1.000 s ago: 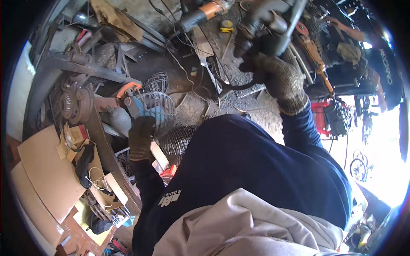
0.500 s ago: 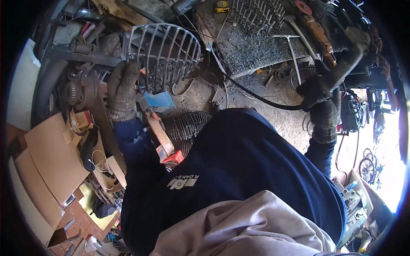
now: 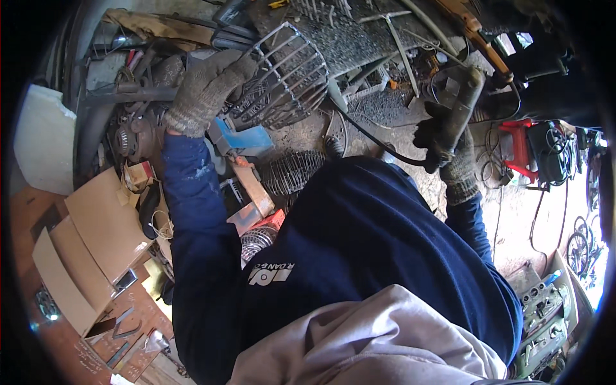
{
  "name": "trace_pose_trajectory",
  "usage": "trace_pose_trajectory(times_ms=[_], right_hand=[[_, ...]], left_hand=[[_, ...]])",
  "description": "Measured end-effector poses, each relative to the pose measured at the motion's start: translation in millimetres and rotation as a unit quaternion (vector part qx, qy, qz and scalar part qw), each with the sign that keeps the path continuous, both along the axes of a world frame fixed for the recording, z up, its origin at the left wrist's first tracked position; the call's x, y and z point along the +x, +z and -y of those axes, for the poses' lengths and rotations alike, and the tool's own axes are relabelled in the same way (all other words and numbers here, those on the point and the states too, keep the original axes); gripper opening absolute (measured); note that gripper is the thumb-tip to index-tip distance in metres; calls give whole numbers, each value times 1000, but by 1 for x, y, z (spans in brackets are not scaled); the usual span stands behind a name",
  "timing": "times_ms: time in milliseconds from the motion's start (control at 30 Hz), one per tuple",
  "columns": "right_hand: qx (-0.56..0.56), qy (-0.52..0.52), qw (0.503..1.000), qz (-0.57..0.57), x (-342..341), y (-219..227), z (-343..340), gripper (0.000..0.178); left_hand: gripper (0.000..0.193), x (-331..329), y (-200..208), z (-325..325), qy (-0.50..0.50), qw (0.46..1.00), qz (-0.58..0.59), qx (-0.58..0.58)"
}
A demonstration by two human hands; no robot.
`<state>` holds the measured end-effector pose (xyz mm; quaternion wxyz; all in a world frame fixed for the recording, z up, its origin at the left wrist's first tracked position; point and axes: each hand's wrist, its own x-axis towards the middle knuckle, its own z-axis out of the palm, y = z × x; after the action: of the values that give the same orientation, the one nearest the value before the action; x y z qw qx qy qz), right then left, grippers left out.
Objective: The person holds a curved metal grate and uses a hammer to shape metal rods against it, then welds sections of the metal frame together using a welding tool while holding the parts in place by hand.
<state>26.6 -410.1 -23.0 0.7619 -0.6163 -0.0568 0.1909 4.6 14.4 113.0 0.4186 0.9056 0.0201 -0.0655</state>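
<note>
My left hand [image 3: 208, 90], in a grey knit glove, is closed on the rim of a metal bar basket [image 3: 298, 70]. Its bars curve round into a bowl shape, and it is tilted in the air left of the workbench. My right hand [image 3: 452, 151], in a dark-palmed knit glove, grips a worn, tube-shaped tool [image 3: 467, 99] pointing up and away from me. A thick black cable [image 3: 375, 140] runs from beside this hand toward the bench. The exact kind of tool is hard to make out.
Ahead is a gritty workbench [image 3: 359, 54] with metal rods and a T-shaped bar [image 3: 401, 54]. More wire baskets [image 3: 292, 172] lie on the floor before me. Cardboard [image 3: 106, 234] is at left; a red stool [image 3: 518, 149] and a green machine [image 3: 542, 327] are at right.
My left hand has moved right with the basket, which has turned. My right hand has come inward and nearer with the tool. The view has shifted too.
</note>
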Motion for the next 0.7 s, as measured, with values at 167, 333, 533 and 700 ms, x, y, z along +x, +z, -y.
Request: trace_pose_trajectory(times_ms=[167, 333, 533, 700], right_hand=[[-87, 49, 994, -37, -2, -75, 29, 66], [-181, 20, 981, 68, -7, -74, 19, 59], [-204, 4, 973, 105, -7, -68, -9, 55], [-132, -27, 990, 38, -14, -60, -39, 57]], left_hand=[[45, 10, -27, 15, -63, 994, 74, 48], [46, 24, -42, 14, 24, 998, -26, 48], [58, 55, -119, -50, -19, 997, 51, 60], [52, 68, -125, -26, 66, 996, -36, 42]])
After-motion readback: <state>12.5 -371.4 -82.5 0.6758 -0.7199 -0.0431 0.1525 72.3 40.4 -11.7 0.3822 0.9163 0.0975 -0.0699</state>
